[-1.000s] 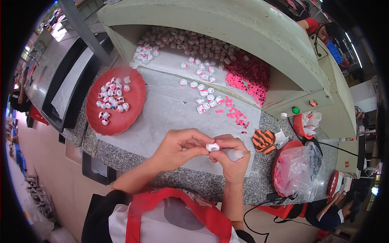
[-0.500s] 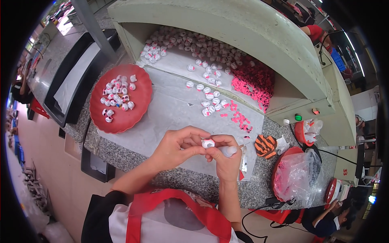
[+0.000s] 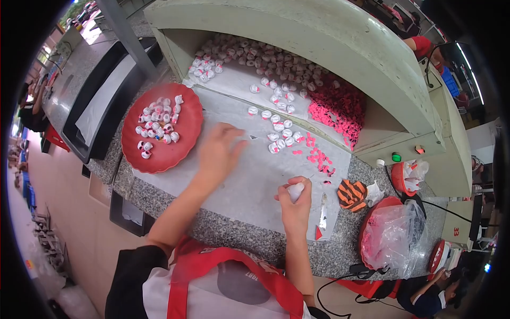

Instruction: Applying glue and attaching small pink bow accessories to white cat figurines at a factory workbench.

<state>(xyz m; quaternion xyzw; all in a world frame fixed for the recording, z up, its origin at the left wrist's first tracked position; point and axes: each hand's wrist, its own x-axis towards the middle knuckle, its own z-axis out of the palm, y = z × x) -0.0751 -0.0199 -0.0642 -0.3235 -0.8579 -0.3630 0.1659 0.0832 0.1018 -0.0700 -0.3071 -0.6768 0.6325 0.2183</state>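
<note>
Appearing blurred just left of the frame's centre, the left hand point(image 3: 219, 151) lies over a white sheet point(image 3: 239, 186), with its thumb and fingers parted and nothing visible between them; whether it touches the sheet cannot be told. Near it, at the left of the frame, a red scalloped plate point(image 3: 175, 157) bears a cluster of small white pieces point(image 3: 155, 117), some with pink or dark markings. Right of the centre, the right hand point(image 3: 294, 207) has its fingers curled around a small translucent white bottle point(image 3: 296, 190), which is tilted in the grip. Just beside this hand, a slim silver tool point(image 3: 323, 209) with a red end lies on the sheet. Above the centre, loose white pieces point(image 3: 279, 127) lie in a group next to scattered pink discs point(image 3: 320, 158). In the upper middle, a pale cabinet point(image 3: 297, 26) shelters a heap of similar white pieces and, toward its right, a bright pink pile point(image 3: 337, 114). At the right, an orange-and-black striped object point(image 3: 352, 195) rests near a clear plastic bag point(image 3: 396, 234).
</note>
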